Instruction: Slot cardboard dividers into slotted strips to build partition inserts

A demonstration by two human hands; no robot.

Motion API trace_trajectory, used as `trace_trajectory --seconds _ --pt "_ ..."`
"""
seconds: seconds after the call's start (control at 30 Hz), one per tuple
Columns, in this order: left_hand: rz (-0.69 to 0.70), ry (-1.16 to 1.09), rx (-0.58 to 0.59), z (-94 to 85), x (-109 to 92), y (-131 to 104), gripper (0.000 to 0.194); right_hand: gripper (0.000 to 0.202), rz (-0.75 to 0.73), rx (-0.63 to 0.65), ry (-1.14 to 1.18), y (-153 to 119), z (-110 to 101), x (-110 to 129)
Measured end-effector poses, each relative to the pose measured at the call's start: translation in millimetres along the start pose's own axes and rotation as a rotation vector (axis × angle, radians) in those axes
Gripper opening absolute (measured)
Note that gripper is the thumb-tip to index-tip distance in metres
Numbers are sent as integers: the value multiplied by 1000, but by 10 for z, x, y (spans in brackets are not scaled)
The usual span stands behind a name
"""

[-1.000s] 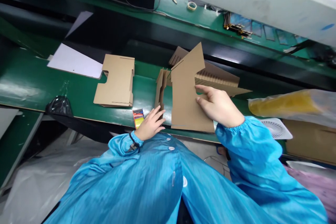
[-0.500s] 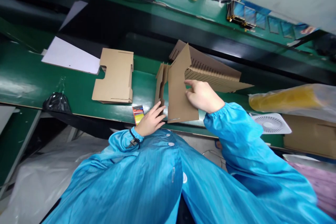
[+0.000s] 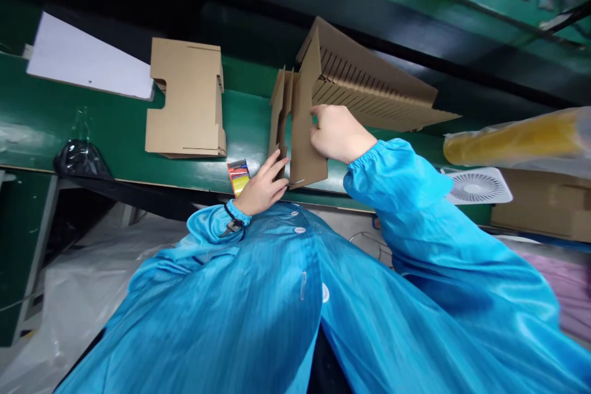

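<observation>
A brown cardboard panel (image 3: 301, 151) stands on edge in front of me. My right hand (image 3: 339, 132) is closed on it, fingers hooked into its side cutout. Behind it and to the right spreads slotted cardboard (image 3: 383, 98) with rows of narrow cuts; whether the two are joined I cannot tell. Left of the panel stand folded cardboard flaps (image 3: 279, 108). My left hand (image 3: 263, 189) touches their near lower end, fingers stretched out and slightly apart. Farther left lies a folded cardboard piece (image 3: 189, 101) with a notch in its left side.
A small colourful packet (image 3: 239, 178) lies by the green bench's (image 3: 247, 114) front edge. To the left are a white board (image 3: 90, 58) and a black bag (image 3: 83, 159). A yellow roll in plastic (image 3: 512, 138), a white fan (image 3: 480, 186) and a carton (image 3: 540, 203) are on the right.
The view has tilted down, so the bench appears higher. My right hand has swung the panel slightly left, nearer the folded flaps. My left hand stays at the flaps' lower end.
</observation>
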State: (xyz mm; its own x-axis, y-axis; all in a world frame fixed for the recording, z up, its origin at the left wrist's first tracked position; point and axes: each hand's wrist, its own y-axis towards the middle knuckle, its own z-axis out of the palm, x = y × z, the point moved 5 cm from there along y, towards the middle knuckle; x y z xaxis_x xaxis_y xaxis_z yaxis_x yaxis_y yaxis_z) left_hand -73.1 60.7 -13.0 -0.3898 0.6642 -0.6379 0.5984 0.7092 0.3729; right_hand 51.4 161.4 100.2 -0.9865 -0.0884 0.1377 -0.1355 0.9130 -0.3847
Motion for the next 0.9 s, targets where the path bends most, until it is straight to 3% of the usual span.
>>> trace_trajectory --seconds 0.47,0.7,0.8,0.9 --pt "1 15 11 27 17 4 11 24 -54 -72 64 117 39 53" --pt "21 22 5 33 6 12 11 29 25 -13 2 29 16 170" --pt "13 34 6 29 11 16 11 31 48 30 -2 -12 112 205" --pt "22 42 -4 12 4 28 12 38 80 97 24 -23 339 200"
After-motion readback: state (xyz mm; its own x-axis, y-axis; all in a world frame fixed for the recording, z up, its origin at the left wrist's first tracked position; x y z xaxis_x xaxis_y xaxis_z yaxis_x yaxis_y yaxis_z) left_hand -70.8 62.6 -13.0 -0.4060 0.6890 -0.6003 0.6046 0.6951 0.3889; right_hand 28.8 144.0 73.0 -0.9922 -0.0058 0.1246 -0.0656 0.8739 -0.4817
